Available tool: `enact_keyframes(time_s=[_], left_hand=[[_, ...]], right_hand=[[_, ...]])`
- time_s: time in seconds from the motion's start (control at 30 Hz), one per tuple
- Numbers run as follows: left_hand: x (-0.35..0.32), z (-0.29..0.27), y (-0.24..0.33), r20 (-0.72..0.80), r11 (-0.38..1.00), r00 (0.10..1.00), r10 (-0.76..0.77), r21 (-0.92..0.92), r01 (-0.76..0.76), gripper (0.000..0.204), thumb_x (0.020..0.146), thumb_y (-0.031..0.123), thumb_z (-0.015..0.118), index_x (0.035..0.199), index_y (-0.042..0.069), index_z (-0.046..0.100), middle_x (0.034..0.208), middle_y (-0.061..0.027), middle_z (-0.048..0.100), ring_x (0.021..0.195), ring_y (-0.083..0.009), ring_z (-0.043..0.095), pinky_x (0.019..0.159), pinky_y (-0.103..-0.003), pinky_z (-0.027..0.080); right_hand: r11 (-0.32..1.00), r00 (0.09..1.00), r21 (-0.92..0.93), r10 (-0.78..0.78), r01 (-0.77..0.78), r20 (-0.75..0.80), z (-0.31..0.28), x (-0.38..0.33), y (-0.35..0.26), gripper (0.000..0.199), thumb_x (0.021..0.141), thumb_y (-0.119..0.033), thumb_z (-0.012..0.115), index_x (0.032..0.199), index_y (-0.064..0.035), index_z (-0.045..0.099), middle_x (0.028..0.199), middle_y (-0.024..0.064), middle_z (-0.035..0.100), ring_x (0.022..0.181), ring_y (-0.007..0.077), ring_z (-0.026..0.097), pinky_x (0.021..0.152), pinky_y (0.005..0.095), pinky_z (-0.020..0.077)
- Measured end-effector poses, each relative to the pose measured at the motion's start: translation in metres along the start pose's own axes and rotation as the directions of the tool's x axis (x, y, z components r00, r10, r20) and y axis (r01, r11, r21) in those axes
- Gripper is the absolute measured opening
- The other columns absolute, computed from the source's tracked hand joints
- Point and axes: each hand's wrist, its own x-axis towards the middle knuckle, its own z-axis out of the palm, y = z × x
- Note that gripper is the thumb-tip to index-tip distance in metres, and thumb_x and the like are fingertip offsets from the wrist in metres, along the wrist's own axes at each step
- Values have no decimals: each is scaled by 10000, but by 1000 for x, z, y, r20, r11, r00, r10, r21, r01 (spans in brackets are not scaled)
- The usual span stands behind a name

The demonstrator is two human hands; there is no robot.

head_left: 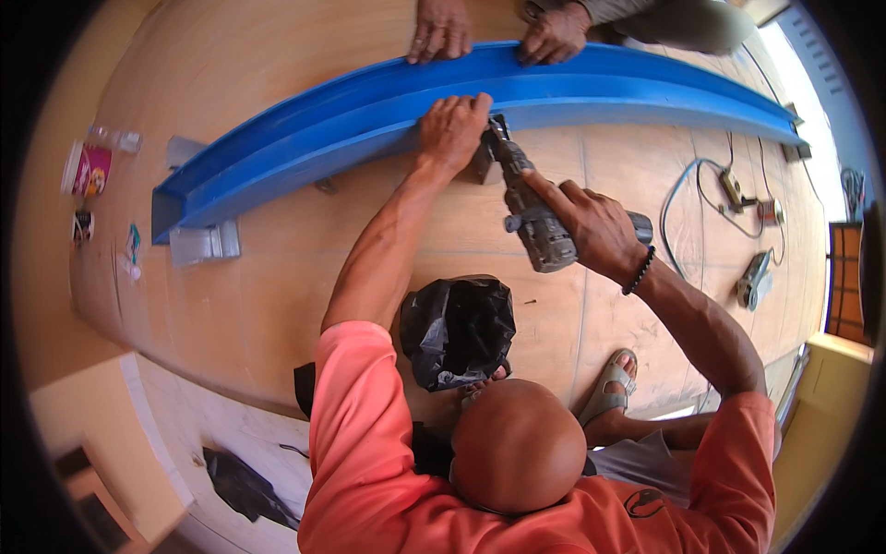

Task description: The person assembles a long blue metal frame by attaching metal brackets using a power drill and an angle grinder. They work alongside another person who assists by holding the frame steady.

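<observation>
At the far left of the plywood floor (pixel 277 268) lie small packets (pixel 88 171) and a clear bottle (pixel 118 138), well apart from the work. Next comes the left end of the long blue channel beam (pixel 305 148), resting on a grey metal bracket (pixel 203 242); its long axis runs left to right across the floor, bowed only by the lens.

Near the beam's middle, our left hand (pixel 452 129) presses down on its near flange, fingers (pixel 461 106) curled together over the edge and clamped on the beam. Just right of that hand, our right hand (pixel 591 226) is wrapped tight around the grey power drill (pixel 535 217). The drill points up and to the left, its tip meeting the beam's near edge just beside the left hand, so the beam lies straight ahead of the tool, crosswise to it. The left hand is the nearer one to the beam; the right sits back along the drill body.

Across the beam, another person's two hands (pixel 498 32) rest on its far flange. Below, a black plastic bag (pixel 457 328) sits on the floor. Further right lie a cable (pixel 688 198) and a second power tool (pixel 755 279).
</observation>
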Motion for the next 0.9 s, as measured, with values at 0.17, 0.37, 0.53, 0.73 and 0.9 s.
enact_keyframes(time_s=[0.17,0.37,0.53,0.73,0.9], left_hand=[[1,4,2,12,1000,1000,-3,8,3,254,778,183,723,941,85,554,851,-107,666,857,-290,649,739,-422,495],[1,5,-1,-20,1000,1000,5,1,-5,236,783,171,709,922,84,540,820,-97,662,828,-292,652,726,-422,498],[4,4,-2,-14,1000,1000,21,9,-21,236,784,167,709,921,80,538,817,-103,661,832,-294,653,725,-418,501],[4,-1,-5,26,999,999,39,-17,-39,279,773,193,731,931,72,537,821,-109,659,852,-306,652,738,-416,504],[11,-13,-17,128,990,987,98,-111,-83,393,734,245,778,991,66,542,913,-107,659,932,-297,638,787,-421,504]], right_hand=[[999,997,10,48,-49,66,-10,1,-7,843,824,-94,625,1534,-259,200,958,149,590,864,343,654,716,447,542],[998,1000,-63,-4,5,26,0,3,-3,874,812,-86,647,1536,-262,192,961,151,587,853,336,653,717,444,545],[993,999,-105,-50,51,13,0,3,3,932,770,-77,681,1542,-244,185,968,150,592,851,337,650,704,451,539],[993,999,-110,-35,31,-38,8,4,5,894,783,-44,644,1535,-256,210,924,141,575,836,336,644,711,436,537],[997,997,81,7,-1,-81,-22,-14,7,924,749,-110,696,1533,-233,223,1024,147,611,877,358,651,706,447,548]])
